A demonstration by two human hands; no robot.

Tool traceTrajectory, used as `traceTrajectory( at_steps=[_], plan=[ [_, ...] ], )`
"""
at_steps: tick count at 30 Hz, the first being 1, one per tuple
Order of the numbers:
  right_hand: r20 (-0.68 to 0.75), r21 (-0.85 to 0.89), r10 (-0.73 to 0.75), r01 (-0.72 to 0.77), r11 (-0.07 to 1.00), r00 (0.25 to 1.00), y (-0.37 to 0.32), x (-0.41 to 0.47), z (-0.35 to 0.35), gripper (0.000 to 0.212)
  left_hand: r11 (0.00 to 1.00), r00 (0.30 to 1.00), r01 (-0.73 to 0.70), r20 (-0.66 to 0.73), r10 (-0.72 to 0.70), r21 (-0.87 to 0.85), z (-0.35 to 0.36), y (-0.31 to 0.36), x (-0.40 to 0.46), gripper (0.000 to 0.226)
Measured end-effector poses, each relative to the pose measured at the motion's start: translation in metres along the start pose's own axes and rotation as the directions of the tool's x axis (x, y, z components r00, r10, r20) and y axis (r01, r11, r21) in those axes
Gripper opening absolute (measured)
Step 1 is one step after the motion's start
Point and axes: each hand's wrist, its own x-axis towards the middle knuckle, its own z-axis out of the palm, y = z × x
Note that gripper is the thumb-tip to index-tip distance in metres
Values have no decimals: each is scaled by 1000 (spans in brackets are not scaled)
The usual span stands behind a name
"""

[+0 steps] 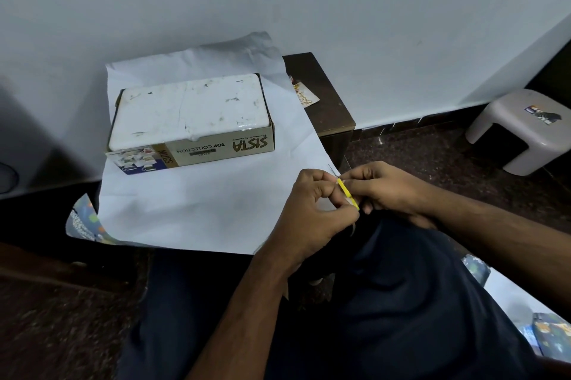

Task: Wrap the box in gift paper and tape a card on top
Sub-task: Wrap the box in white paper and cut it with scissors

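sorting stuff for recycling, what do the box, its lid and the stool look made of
Box: printed cardboard, slightly glossy, with thin walls and folded corners.
Lid: looks like white foam or plastic, scuffed, with rounded corners and a glossy front edge; hard to tell which.
Stool: moulded plastic, matte grey, rounded one-piece legs.

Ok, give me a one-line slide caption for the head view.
Both hands, left hand and right hand, pinch a small yellow-edged tape roll beside the unwrapped box resting on gift paper.

A cardboard box (190,121) with a white top sits on a sheet of gift paper (197,206), white side up. A small card (305,95) lies on the bench just beside the paper.
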Motion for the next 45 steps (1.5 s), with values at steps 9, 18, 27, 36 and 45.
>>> traceTrajectory(
  at_steps=[9,18,27,36,45],
  plan=[
    [-32,0,-35,35,999,999,5,1,5,18,1000,1000,-14,-17,14,11,-1,-1,3,23],
    [-30,28,-88,89,996,996,5,-3,14,14,987,997,-70,-31,75,146,-4,-6,5,21],
    [-51,-55,-168,166,985,984,8,-2,23,14,932,996,-29,-73,59,362,-16,-14,14,40],
    [-21,-87,-188,186,979,982,10,2,13,26,897,993,90,35,-116,432,-2,-16,19,95],
    [-49,-36,-205,204,978,977,7,5,15,17,904,994,111,-34,-106,412,26,-26,26,117]
  ],
)
